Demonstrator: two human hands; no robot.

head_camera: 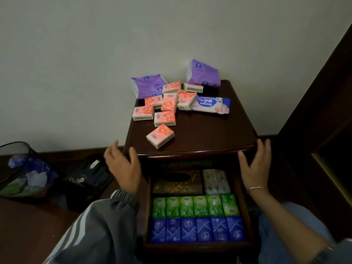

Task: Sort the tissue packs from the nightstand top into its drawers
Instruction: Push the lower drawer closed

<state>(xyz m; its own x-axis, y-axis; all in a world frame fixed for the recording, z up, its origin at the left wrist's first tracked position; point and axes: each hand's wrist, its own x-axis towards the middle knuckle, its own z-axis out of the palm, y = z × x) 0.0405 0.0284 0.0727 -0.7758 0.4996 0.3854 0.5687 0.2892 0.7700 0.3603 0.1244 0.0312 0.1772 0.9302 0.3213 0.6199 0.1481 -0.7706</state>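
Left hand, right hand wide, empty (either side of nightstand); wastebasket leftward.

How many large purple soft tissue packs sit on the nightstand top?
2. One large purple soft tissue pack lies at the back left of the dark wooden nightstand top, by the wall; the other stands at the back right. None appears hidden.

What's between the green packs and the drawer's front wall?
A row of six blue tissue packs fills that stretch, right up against the green packs, as the head view shows.
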